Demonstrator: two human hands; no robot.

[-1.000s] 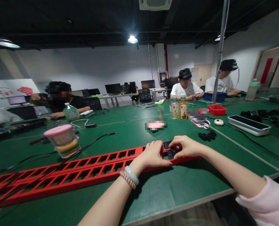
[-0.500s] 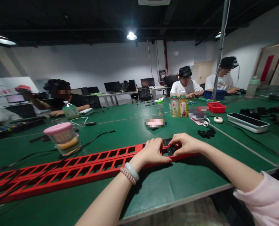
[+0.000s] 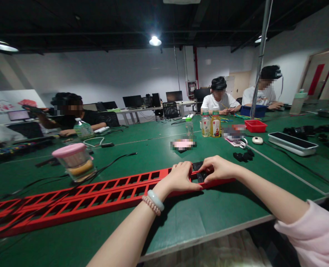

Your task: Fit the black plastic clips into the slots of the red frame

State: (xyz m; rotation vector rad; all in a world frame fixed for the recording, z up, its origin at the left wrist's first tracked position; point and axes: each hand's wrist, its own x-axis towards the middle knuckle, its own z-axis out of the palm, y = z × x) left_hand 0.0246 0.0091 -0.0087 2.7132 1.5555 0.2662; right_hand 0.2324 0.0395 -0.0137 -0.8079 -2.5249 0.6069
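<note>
A long red slotted frame (image 3: 114,206) lies across the green table, with two rows of rectangular openings. My left hand (image 3: 178,178) grips it near its right end, fingers over the top and thumb along the near side. Just right of that, the bent fingers of my right hand (image 3: 218,168) close on a small black block (image 3: 200,178) sitting in the near row. Another black block (image 3: 197,165) shows in the far row. My right hand hides part of these blocks and the frame's end.
A pink-lidded jar (image 3: 74,163) stands behind the frame, and a black cable (image 3: 111,163) crosses the frame's left part. Loose black pieces (image 3: 243,155) lie beyond my right hand. Drink bottles (image 3: 215,125), a red tray (image 3: 255,126) and a white-edged device (image 3: 292,144) are farther back. Several people sit around.
Both hands keep nearly the same place and grip on the frame and block. At the far left, a person's raised hand with a dark object has shifted slightly.
</note>
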